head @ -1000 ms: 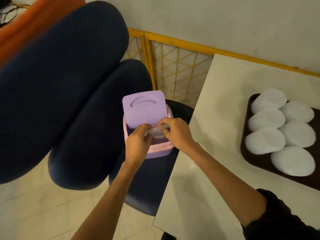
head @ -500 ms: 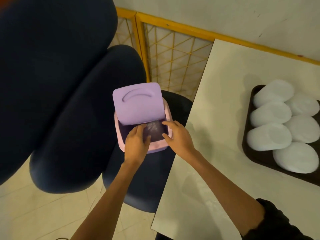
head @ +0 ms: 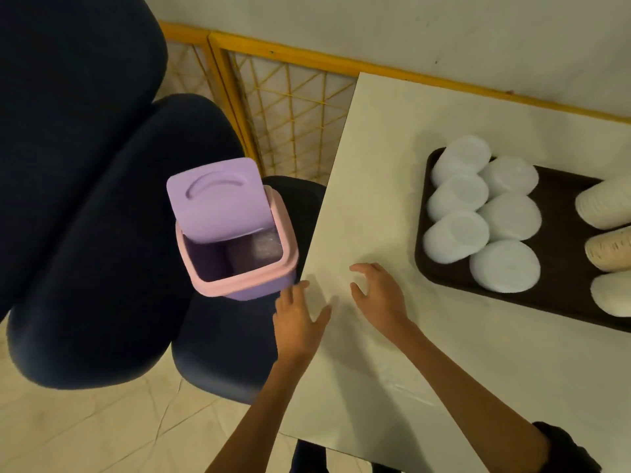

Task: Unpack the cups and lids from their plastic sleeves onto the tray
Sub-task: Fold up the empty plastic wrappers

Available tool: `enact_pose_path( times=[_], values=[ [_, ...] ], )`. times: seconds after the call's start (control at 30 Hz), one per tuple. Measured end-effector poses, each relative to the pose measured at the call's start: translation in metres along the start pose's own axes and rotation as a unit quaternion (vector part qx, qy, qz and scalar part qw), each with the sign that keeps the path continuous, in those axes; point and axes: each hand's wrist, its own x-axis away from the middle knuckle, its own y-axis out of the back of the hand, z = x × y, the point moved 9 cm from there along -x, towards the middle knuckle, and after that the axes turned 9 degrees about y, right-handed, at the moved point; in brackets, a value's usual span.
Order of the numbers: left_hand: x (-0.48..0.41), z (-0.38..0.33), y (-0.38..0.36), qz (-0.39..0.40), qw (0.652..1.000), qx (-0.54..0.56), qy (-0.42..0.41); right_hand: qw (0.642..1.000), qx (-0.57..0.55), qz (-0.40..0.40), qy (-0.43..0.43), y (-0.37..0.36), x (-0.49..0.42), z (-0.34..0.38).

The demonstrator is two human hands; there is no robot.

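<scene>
Moments earlier both hands were at the mouth of the small lilac bin (head: 235, 244), pushing crumpled clear plastic inside; now they are clear of it and over the near-left part of the cream table (head: 375, 165). The left hand (head: 298, 320) hovers at the table's edge with fingers spread and holds nothing. The right hand (head: 379, 295) is loosely curled above the tabletop, also empty. The bin stands on a dark chair seat (head: 225, 353) just beside the table, its flap lid (head: 218, 196) tipped up, a wad of clear plastic (head: 266, 245) visible inside.

On the dark brown tray (head: 560, 268) at the right of the table, six white stacks of lids (head: 505, 264) lie in two rows, flat faces turned toward the camera. At the tray's right end, which has come into view since the earlier frames, three stacks of cups (head: 604, 203) lie on their sides, long axes running left to right and cut off by the frame edge. No writing or brand can be read on anything.
</scene>
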Motion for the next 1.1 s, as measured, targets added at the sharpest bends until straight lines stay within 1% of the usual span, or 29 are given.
enact_pose_path(
  times=[0.17,0.33,0.43,0.5,0.57,0.63,0.7,0.83,0.9,0.97,1.03,1.1],
  values=[
    [0.013,0.010,-0.011,-0.011,0.997,-0.018,0.072,1.000,-0.012,0.004,-0.001,-0.002,0.029,-0.021],
    [0.012,0.027,-0.018,0.017,0.992,-0.039,0.121,0.999,-0.036,0.027,0.014,-0.014,0.036,-0.012],
    [0.009,0.042,-0.016,0.019,0.988,-0.039,0.149,0.997,-0.058,0.047,0.020,-0.022,0.037,-0.006],
    [0.005,0.049,-0.011,0.013,0.989,-0.015,0.149,0.995,-0.077,0.064,0.027,-0.028,0.037,-0.001],
    [0.002,0.053,-0.004,0.005,0.988,0.039,0.152,0.992,-0.093,0.076,0.034,-0.032,0.036,0.003],
    [-0.002,0.055,0.005,-0.009,0.985,0.070,0.159,0.991,-0.109,0.071,0.034,-0.032,0.035,0.005],
    [-0.007,0.056,0.014,-0.022,0.984,0.074,0.161,0.991,-0.116,0.063,0.031,-0.030,0.033,0.004],
    [-0.012,0.046,0.025,-0.032,0.988,0.058,0.140,0.991,-0.117,0.048,0.032,-0.021,0.029,0.001],
    [-0.012,0.035,0.028,-0.024,0.991,0.063,0.117,0.991,-0.126,0.033,0.028,-0.011,0.026,-0.001],
    [-0.007,0.013,0.029,0.003,0.994,0.077,0.071,0.988,-0.153,0.008,0.014,0.005,0.025,-0.005],
    [0.000,-0.013,0.030,0.046,0.995,0.088,0.005,0.981,-0.193,-0.021,-0.002,0.024,0.022,-0.007],
    [0.013,-0.042,0.031,0.092,0.991,0.076,-0.057,0.972,-0.233,-0.035,-0.011,0.043,0.021,-0.009]
  ],
)
